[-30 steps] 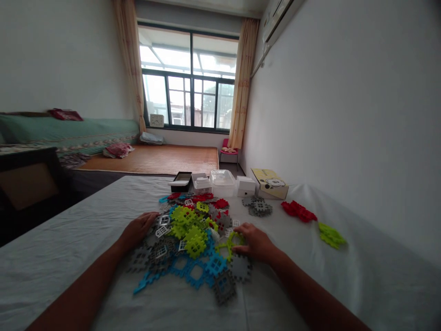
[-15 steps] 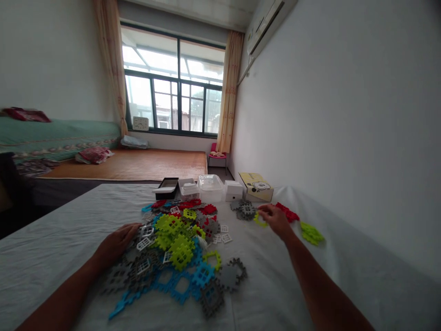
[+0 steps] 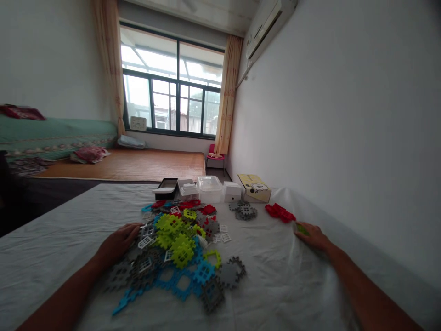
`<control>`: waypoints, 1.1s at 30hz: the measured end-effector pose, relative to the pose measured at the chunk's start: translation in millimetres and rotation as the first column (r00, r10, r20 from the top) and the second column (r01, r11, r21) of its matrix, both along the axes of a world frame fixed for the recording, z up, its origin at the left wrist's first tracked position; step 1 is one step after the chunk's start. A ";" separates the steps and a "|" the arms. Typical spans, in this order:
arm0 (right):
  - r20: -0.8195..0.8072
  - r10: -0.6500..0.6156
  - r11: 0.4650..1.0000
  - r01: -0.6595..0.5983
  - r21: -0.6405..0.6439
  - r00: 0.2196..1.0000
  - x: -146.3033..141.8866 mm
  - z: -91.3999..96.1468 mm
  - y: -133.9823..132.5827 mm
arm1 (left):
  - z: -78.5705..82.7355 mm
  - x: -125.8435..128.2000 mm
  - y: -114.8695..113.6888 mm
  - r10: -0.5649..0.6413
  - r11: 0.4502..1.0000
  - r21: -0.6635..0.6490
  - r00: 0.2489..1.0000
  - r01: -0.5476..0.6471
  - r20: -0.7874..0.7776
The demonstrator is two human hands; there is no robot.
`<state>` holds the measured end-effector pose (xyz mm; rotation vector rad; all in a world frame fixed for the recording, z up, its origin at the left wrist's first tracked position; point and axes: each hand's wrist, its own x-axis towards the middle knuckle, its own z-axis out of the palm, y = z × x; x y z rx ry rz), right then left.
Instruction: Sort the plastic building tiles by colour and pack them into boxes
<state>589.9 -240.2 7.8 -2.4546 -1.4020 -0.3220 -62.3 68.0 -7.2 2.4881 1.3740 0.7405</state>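
Since a moment ago my right hand has moved past the red pieces, flat over green pieces; my left hand rests spread on the pile.

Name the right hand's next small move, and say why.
Probably lift off and return to the mixed pile: the right hand lies flat over the green pieces beside the red pieces, and green ones remain in the pile.

The flat plastic puzzle tiles in the big pile are lime green, blue, grey, red and white. The small far-right stack of plastic tiles is red. The cloth on the table is plain white.
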 end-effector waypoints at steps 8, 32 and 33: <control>0.001 0.131 0.986 -0.130 -0.106 0.991 -62.5 27.6 43.8 | 7.9 6.5 -12.6 0.012 0.999 0.033 1.000 -0.013 0.029; -0.727 0.579 0.699 -0.684 0.210 0.369 -261.0 4.1 126.4 | 8.5 5.2 -15.0 0.018 1.000 0.000 0.997 -0.018 0.074; -0.728 0.572 0.711 -0.670 0.211 0.378 -255.3 3.3 128.9 | 9.1 5.3 -15.4 0.019 1.000 -0.005 0.997 -0.018 0.075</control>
